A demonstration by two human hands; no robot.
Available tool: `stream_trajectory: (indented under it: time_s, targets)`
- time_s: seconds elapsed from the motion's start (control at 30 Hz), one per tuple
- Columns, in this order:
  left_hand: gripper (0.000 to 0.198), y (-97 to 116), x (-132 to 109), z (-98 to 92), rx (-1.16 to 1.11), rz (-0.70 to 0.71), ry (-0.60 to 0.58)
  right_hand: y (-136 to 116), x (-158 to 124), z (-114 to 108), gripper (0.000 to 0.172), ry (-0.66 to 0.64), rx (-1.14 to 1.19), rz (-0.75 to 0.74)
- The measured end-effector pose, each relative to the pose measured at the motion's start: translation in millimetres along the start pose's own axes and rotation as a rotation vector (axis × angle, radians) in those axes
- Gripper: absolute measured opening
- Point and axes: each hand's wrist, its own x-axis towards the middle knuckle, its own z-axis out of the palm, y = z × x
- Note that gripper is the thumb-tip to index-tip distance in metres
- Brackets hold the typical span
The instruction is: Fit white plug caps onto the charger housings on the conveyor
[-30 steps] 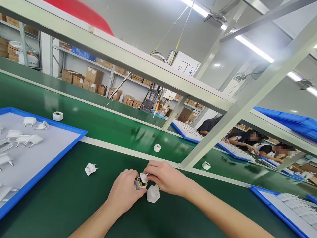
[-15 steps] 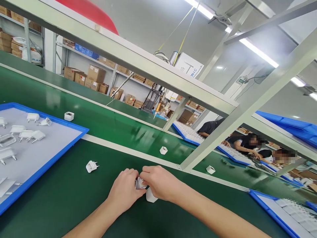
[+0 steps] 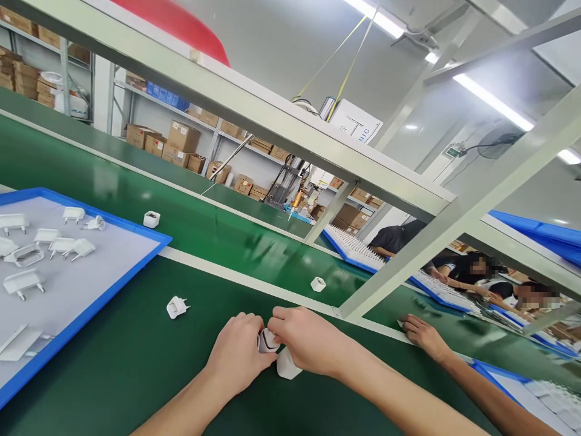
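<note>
Left hand: curled shut round a small white plastic charger shell, held low over the green bench mat, apparently to steady it.
Right hand: fingertips pinched on the same shell from the opposite side, pressing against the left's grip; heel over a rounded white plastic cap lying on the mat.
Co-worker's hand: resting at the belt's edge, well apart.
Counts: one loose white two-pin plug piece on the mat; two white cube housings on the green conveyor belt; roughly ten white parts spread singly in the blue-rimmed grey tray.
</note>
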Motion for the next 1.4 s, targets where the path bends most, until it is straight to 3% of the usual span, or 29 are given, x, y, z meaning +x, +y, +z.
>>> stream_trajectory:
  time_s: [0.17, 0.53, 0.93, 1.17, 1.4]
  targets:
    - [0.018, 1, 2, -0.5, 0.006, -0.009, -0.016, 8, -3, 7, 0.009, 0.058, 0.064, -0.015]
    - [0.019, 0, 2, 1.0, 0.025, -0.004, -0.022, 10, 4, 1, 0.011, 0.011, 0.000, -0.113]
    - [0.020, 0, 3, 0.0, 0.029, -0.004, -0.029, 19, 5, 0, 0.009, 0.048, 0.121, -0.095]
    - [0.016, 0, 1, -0.6, 0.017, -0.001, -0.026, 11, 9, 1, 0.012, -0.007, 0.032, -0.121]
    - [0.015, -1, 1, 0.4, 0.017, 0.007, -0.020, -2, 5, 13, 0.015, 0.037, 0.026, -0.068]
